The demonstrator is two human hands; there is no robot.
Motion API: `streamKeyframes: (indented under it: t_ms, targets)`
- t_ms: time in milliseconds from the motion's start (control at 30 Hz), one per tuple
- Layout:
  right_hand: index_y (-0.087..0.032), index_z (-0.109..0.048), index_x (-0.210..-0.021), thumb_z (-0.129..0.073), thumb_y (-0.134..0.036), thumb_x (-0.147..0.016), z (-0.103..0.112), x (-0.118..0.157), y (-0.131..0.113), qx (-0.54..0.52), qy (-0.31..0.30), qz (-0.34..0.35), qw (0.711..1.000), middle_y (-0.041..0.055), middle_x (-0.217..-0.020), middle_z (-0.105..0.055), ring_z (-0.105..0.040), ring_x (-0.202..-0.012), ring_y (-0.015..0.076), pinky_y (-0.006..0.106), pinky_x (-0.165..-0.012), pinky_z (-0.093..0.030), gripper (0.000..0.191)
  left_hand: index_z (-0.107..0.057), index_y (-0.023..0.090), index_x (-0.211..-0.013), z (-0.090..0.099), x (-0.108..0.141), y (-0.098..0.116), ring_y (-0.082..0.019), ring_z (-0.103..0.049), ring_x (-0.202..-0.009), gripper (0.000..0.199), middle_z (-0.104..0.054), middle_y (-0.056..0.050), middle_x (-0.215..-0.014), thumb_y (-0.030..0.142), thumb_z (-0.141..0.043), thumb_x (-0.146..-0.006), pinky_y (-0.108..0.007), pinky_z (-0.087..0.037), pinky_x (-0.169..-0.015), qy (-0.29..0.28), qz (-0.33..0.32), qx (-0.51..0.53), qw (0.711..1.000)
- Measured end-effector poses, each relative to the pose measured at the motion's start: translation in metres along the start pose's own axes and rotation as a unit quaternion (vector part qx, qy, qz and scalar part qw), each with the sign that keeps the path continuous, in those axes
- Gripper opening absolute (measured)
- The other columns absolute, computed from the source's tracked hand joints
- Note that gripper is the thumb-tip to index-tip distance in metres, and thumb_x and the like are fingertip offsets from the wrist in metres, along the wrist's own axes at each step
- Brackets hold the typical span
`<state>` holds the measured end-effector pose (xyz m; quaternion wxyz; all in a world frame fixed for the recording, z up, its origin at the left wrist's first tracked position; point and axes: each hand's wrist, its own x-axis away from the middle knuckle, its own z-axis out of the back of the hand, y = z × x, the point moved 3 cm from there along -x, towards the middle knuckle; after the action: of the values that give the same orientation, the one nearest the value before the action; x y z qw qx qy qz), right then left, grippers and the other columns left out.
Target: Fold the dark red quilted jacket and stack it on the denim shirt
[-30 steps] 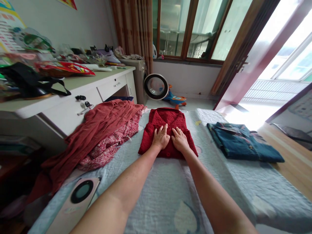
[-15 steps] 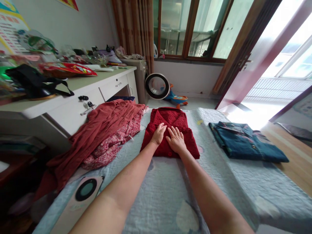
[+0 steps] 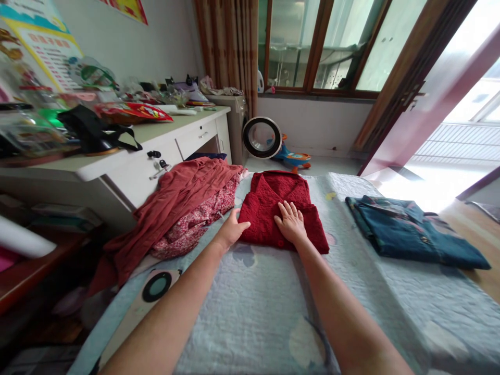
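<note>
A dark red cardigan (image 3: pixel 258 211) with a textured weave, a V-shaped neckline and a button near its front edge lies folded on the bedspread (image 3: pixel 230 333). My right hand (image 3: pixel 291 223) rests flat on the middle of it, fingers spread. At the cardigan's left edge is my left hand (image 3: pixel 231 229), its thumb apart from the fingers and pointing over the fabric. Whether those fingers reach under the edge cannot be made out. To the right lies a folded blue denim garment (image 3: pixel 417 232).
A rust-red cloth (image 3: pixel 183 187) and a patterned pink cloth (image 3: pixel 195 224) are heaped at the left. Beside my left forearm lies a pale panel with a dark ring (image 3: pixel 156 286). A cluttered desk (image 3: pixel 164 130) stands behind; an open door (image 3: pixel 410 120) is at the right.
My left hand has moved from the top of the cardigan to its left edge. The right hand stays flat on the cardigan. The view has swung slightly left.
</note>
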<state>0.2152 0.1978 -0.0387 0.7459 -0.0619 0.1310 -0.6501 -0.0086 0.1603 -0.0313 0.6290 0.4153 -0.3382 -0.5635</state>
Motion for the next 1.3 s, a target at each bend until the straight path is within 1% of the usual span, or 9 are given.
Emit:
streamKeyframes:
  t_ms: [100, 333, 533, 633, 867, 967, 1033, 1133, 1300]
  targets:
    - [-0.027, -0.029, -0.151, -0.036, -0.047, -0.096, -0.001, 0.000, 0.001, 0.000, 0.009, 0.002, 1.000, 0.0018, -0.159, -0.024, -0.013, -0.147, 0.0226, 0.047, -0.117, -0.015, 0.059, -0.048, 0.017, -0.130, -0.004, 0.009, 0.002, -0.019, -0.068, -0.096, 0.054, -0.071, -0.008, -0.110, 0.020, -0.064, -0.078, -0.035, -0.053, -0.090, -0.010, 0.005, 0.024, 1.000]
    - [-0.026, -0.030, -0.151, -0.037, -0.047, -0.096, -0.002, 0.000, 0.001, -0.010, 0.020, 0.006, 1.000, 0.0016, -0.159, -0.026, -0.014, -0.147, 0.0225, 0.046, -0.117, -0.014, 0.059, -0.053, 0.015, -0.123, -0.001, 0.014, 0.010, -0.023, -0.065, -0.107, 0.044, -0.068, -0.011, -0.117, 0.025, -0.062, -0.081, -0.037, -0.049, -0.097, -0.027, -0.031, -0.074, 0.996]
    - [-0.026, -0.031, -0.150, -0.038, -0.047, -0.096, -0.001, 0.000, 0.001, -0.013, 0.017, 0.003, 1.000, 0.0013, -0.159, -0.025, -0.014, -0.147, 0.0227, 0.046, -0.117, -0.014, 0.059, -0.047, 0.012, -0.131, -0.003, 0.011, 0.003, -0.027, -0.059, -0.118, 0.045, -0.062, -0.017, -0.128, 0.028, -0.053, -0.089, -0.038, -0.046, -0.100, 0.060, -0.043, -0.154, 0.985]
    - [-0.027, -0.030, -0.150, -0.037, -0.047, -0.096, -0.001, 0.001, 0.001, -0.013, 0.012, 0.001, 1.000, 0.0011, -0.159, -0.025, -0.014, -0.147, 0.0224, 0.047, -0.117, -0.014, 0.059, -0.040, 0.014, -0.138, -0.007, 0.013, 0.002, -0.030, -0.063, -0.112, 0.051, -0.063, -0.018, -0.125, 0.032, -0.051, -0.092, -0.041, -0.049, -0.094, 0.097, -0.031, -0.239, 0.966]
    - [-0.027, -0.029, -0.151, -0.036, -0.048, -0.096, 0.000, 0.002, 0.000, -0.014, 0.010, 0.003, 1.000, 0.0008, -0.159, -0.024, -0.014, -0.147, 0.0224, 0.047, -0.117, -0.014, 0.059, -0.045, 0.014, -0.135, 0.003, 0.018, 0.002, -0.031, -0.066, -0.102, 0.044, -0.066, -0.019, -0.116, 0.019, -0.043, -0.091, -0.042, -0.051, -0.086, 0.116, -0.019, -0.365, 0.924]
    - [-0.027, -0.029, -0.151, -0.036, -0.047, -0.096, 0.000, 0.001, 0.000, -0.010, 0.008, 0.001, 1.000, 0.0010, -0.159, -0.024, -0.013, -0.147, 0.0226, 0.047, -0.117, -0.014, 0.059, -0.050, 0.015, -0.130, 0.007, 0.016, 0.018, -0.030, -0.060, -0.112, 0.043, -0.063, -0.018, -0.120, 0.013, -0.042, -0.089, -0.044, -0.047, -0.095, 0.142, -0.088, -0.373, 0.912]
    - [-0.027, -0.029, -0.151, -0.036, -0.047, -0.096, 0.000, 0.001, 0.000, -0.010, 0.006, -0.001, 1.000, 0.0008, -0.159, -0.023, -0.012, -0.147, 0.0226, 0.048, -0.117, -0.014, 0.059, -0.052, 0.016, -0.130, -0.002, 0.012, 0.037, -0.029, -0.055, -0.120, 0.042, -0.060, -0.015, -0.124, 0.012, -0.041, -0.089, -0.045, -0.041, -0.104, 0.134, -0.177, -0.354, 0.908]
    - [-0.027, -0.029, -0.151, -0.035, -0.047, -0.096, 0.000, 0.001, 0.000, -0.010, 0.002, 0.000, 1.000, 0.0001, -0.160, -0.023, -0.012, -0.147, 0.0221, 0.047, -0.117, -0.014, 0.059, -0.052, 0.018, -0.131, -0.034, 0.001, 0.063, -0.022, -0.050, -0.126, 0.043, -0.056, -0.011, -0.133, 0.014, -0.039, -0.091, -0.038, -0.035, -0.111, 0.052, -0.283, -0.302, 0.909]
    - [-0.027, -0.029, -0.151, -0.032, -0.046, -0.098, 0.000, 0.002, 0.000, -0.001, 0.002, 0.000, 1.000, 0.0004, -0.160, -0.022, -0.012, -0.147, 0.0213, 0.046, -0.117, -0.014, 0.057, -0.054, 0.014, -0.129, -0.094, -0.026, 0.066, -0.016, -0.043, -0.134, 0.044, -0.052, -0.010, -0.142, 0.011, -0.036, -0.089, -0.031, -0.029, -0.116, -0.077, -0.286, -0.269, 0.916]
